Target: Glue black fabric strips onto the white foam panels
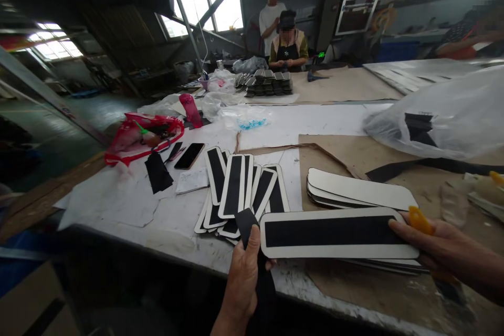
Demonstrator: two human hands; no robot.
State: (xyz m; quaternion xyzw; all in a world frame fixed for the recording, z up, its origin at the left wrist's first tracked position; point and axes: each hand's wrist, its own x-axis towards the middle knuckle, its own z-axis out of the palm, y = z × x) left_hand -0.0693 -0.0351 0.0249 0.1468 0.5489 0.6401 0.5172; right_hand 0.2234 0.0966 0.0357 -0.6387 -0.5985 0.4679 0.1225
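Note:
My right hand [444, 247] is closed on the right end of a long, white, round-cornered panel [334, 250] with a black strip [326, 231] along its middle. A yellow-handled tool [419, 220] also sits in that hand; its kind is hidden. Just left of the panel's other end, my left hand [243, 273] pinches a black fabric band [247, 223] under the thumb, its length hanging below the table edge. Beyond it lies a loose heap of similar black-striped panels [233, 184]. Plain white panels [358, 189] are stacked behind the held one, and more lie beneath it.
A phone [189, 156], black fabric pieces [158, 172] and a red bag [145, 134] lie at the left. A large clear plastic bag [452, 115] bulges at the right. Two people [289, 50] are across the table, and another person [468, 37] is at far right.

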